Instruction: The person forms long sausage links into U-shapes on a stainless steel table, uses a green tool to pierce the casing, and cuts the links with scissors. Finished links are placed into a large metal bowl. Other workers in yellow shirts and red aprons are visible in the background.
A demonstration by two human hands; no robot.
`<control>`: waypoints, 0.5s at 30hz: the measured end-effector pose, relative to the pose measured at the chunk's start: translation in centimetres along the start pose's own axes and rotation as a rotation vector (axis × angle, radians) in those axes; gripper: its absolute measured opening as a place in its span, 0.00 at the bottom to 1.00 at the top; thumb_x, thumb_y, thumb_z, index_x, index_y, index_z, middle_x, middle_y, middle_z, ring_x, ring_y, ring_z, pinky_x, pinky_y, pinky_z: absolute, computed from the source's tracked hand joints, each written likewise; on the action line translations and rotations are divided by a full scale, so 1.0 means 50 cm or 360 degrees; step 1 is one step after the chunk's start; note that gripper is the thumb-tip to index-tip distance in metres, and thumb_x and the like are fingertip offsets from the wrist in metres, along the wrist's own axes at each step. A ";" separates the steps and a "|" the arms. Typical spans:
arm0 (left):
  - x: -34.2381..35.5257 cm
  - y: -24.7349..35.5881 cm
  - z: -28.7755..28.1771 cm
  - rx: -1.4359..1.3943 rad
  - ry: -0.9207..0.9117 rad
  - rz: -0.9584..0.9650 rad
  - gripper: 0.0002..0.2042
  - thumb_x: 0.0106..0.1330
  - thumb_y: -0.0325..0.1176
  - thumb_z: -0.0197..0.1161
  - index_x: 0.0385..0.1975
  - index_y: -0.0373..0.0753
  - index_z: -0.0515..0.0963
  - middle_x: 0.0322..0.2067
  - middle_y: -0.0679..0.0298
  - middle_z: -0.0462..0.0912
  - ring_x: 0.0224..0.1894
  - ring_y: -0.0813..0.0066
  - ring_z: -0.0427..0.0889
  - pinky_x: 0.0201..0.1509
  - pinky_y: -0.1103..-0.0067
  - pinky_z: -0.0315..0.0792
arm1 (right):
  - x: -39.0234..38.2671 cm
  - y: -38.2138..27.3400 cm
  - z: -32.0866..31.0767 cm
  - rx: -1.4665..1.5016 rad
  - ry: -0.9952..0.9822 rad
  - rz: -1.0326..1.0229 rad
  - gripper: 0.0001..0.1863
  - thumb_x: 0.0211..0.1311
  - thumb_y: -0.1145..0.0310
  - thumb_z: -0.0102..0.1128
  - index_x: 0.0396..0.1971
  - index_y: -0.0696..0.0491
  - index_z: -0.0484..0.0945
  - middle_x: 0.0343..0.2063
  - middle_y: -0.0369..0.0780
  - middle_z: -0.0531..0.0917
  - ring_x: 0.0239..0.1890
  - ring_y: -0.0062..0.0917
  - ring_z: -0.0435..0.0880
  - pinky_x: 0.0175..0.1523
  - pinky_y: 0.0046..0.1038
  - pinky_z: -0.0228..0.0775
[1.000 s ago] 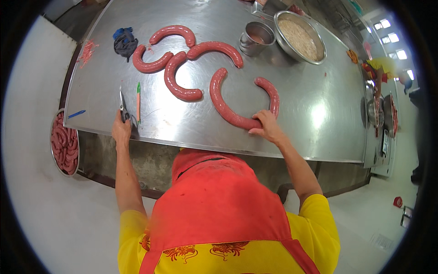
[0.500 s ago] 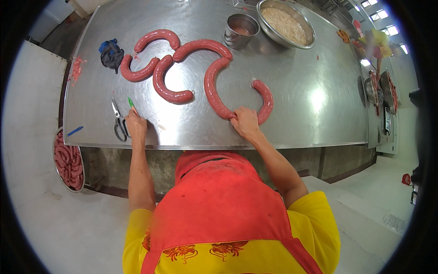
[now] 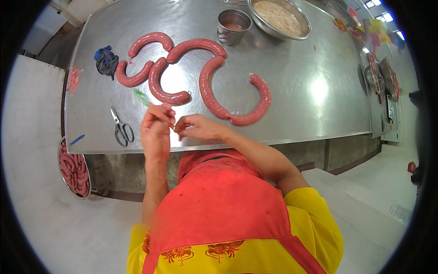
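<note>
My left hand (image 3: 156,132) is closed around a slim green object (image 3: 141,97), blurred, whose tip points up over the table. Right beside it, my right hand (image 3: 198,127) has its fingertips pinched together at the left hand's fingers. Whatever lies between those fingertips is too small to make out. Beyond the hands, a long curved sausage (image 3: 212,86) joins a shorter curved one (image 3: 254,115) at a narrow pinch. Several more thick pink sausage lengths (image 3: 157,84) lie farther left. Open-bladed scissors (image 3: 121,129) with dark handles rest left of my left hand.
A steel pot (image 3: 233,27) of cloudy liquid and a wide metal bowl (image 3: 280,20) stand at the back. Far left lie a dark blue crumpled cloth (image 3: 106,61), pinkish scraps (image 3: 74,80) and a blue pen-like stick (image 3: 77,139). A tub of sausages (image 3: 73,169) sits below the table's left corner.
My right hand has let go of the sausage joint and moved left to meet my left hand. The left hand has lifted away from the scissors, moving right with the green object.
</note>
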State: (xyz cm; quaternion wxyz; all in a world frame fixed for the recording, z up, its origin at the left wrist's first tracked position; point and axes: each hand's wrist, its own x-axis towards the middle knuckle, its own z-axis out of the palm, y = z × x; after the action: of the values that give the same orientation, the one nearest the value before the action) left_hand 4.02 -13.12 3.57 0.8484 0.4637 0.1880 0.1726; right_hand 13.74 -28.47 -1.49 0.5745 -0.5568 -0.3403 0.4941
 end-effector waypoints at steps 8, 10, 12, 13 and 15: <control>0.009 0.072 -0.106 -0.0733 -0.0002 0.0134 0.17 0.70 0.29 0.58 0.57 0.39 0.73 0.32 0.66 0.73 0.34 0.72 0.70 0.44 0.73 0.67 | -0.134 0.071 -0.183 0.0519 0.0555 0.0363 0.06 0.69 0.71 0.59 0.41 0.55 0.82 0.29 0.33 0.83 0.31 0.16 0.80 0.36 0.20 0.72; -0.009 0.041 -0.097 -0.0651 0.0044 -0.0050 0.15 0.73 0.34 0.56 0.56 0.39 0.74 0.32 0.66 0.73 0.33 0.73 0.69 0.43 0.73 0.66 | -0.151 0.105 -0.226 0.0130 0.0801 0.0299 0.07 0.67 0.71 0.61 0.42 0.56 0.81 0.29 0.34 0.83 0.31 0.20 0.80 0.38 0.23 0.72; -0.026 0.008 -0.080 -0.0533 0.0087 -0.0161 0.16 0.78 0.42 0.53 0.56 0.38 0.74 0.33 0.65 0.74 0.34 0.72 0.73 0.47 0.72 0.70 | -0.170 0.128 -0.259 -0.0635 0.0863 0.0158 0.09 0.64 0.71 0.63 0.43 0.56 0.81 0.31 0.37 0.83 0.34 0.25 0.81 0.42 0.27 0.71; -0.034 -0.003 -0.073 -0.0531 0.0059 -0.0194 0.17 0.78 0.42 0.53 0.56 0.38 0.74 0.33 0.65 0.75 0.36 0.71 0.74 0.49 0.70 0.70 | -0.183 0.135 -0.267 -0.1207 0.0803 0.0093 0.11 0.62 0.71 0.64 0.43 0.56 0.81 0.33 0.38 0.83 0.36 0.28 0.81 0.44 0.30 0.71; -0.048 -0.016 -0.063 -0.0520 0.0070 -0.0236 0.18 0.78 0.44 0.53 0.58 0.37 0.73 0.35 0.64 0.77 0.40 0.69 0.77 0.55 0.68 0.72 | -0.197 0.142 -0.262 -0.1892 0.0763 -0.0043 0.12 0.59 0.71 0.64 0.43 0.57 0.81 0.36 0.41 0.83 0.41 0.34 0.80 0.48 0.35 0.69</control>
State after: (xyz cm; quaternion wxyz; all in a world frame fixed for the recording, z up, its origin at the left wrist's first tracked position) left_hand 0.55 -12.37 1.70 0.9186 0.3008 0.2095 0.1479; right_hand 21.97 -42.55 -8.81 0.2340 -0.8710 -0.4252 0.0757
